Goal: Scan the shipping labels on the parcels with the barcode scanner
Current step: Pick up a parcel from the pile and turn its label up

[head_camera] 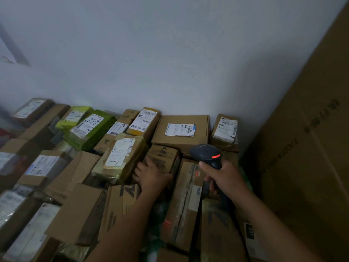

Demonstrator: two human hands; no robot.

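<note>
Scanner (207, 154), gripped in the right hand (224, 178), points at labelled parcels (180, 130) just beyond it, while the left hand (151, 176) curls round a small box (163, 156) showing no label, so I'd fear it reads a neighbour's code.

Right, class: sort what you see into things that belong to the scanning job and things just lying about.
Job: barcode scanner held in right hand; left hand on printed box; labelled flat box; green parcels.
Lying about: large carton at right; white wall.
</note>
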